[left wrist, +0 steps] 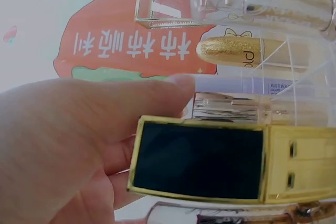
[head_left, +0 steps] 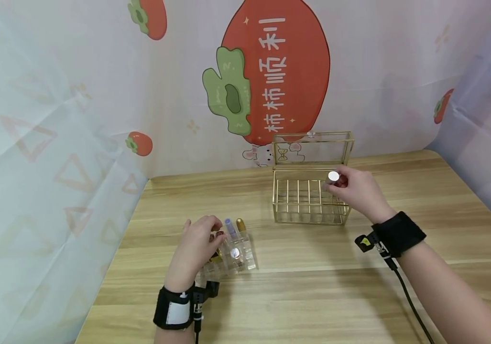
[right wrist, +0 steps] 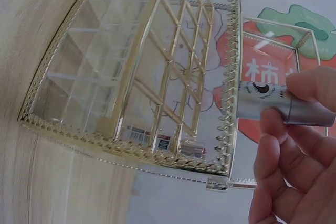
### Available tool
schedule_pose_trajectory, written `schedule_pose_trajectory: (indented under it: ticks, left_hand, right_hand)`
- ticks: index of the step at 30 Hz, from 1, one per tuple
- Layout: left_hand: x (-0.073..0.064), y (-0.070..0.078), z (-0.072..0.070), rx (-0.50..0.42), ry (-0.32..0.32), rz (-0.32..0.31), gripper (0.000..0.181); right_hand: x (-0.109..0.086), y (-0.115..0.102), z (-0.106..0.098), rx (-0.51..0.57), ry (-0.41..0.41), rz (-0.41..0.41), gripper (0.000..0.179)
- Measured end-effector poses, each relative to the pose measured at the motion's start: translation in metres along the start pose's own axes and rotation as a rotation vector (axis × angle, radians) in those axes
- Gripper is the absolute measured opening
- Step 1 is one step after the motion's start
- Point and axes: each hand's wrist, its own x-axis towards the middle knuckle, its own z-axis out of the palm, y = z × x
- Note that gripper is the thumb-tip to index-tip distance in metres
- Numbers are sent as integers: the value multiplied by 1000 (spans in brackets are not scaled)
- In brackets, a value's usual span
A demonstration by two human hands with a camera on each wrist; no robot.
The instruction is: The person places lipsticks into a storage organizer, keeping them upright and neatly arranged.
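In the head view my right hand [head_left: 357, 188] holds a silver lipstick tube [head_left: 333, 177] over the right part of a gold-framed glass box [head_left: 310, 222]. Thumb and fingertips pinch the silver tube [right wrist: 262, 100] in the right wrist view, its dark round mark showing. My left hand [head_left: 195, 246] bends over a clear lipstick stand [head_left: 249, 251]. There, its thumb tip is right beside a purple tube [left wrist: 220, 84] and a shiny rose-gold lipstick [left wrist: 226, 108]. A black-and-gold lipstick [left wrist: 199, 161] hides some fingers; I cannot tell whether they grip anything.
Gold bars [head_left: 298, 196] divide the box, whose glass lid [head_left: 312, 148] stands raised. Through its wall show a silver cylinder [right wrist: 192, 148] and a barcode label [right wrist: 137, 135]. A gold glitter lipstick [left wrist: 228, 51] stands in the clear stand. A cable [head_left: 413, 298] trails from the right wrist.
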Motion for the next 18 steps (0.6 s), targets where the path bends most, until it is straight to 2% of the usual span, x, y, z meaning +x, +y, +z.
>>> schedule_pose_trajectory:
  ticks: [5, 11, 18]
  left_hand:
    - [0, 0, 4, 5, 21, 19, 18]
    - [0, 1, 5, 7, 9, 5, 18]
    - [0, 3, 5, -14, -23, -7, 19]
  right_hand:
    - [0, 4, 3, -81, -19, -30, 23]
    - [0, 7, 8, -136, -52, -59, 20]
    - [0, 8, 12, -172, -48, -70, 18]
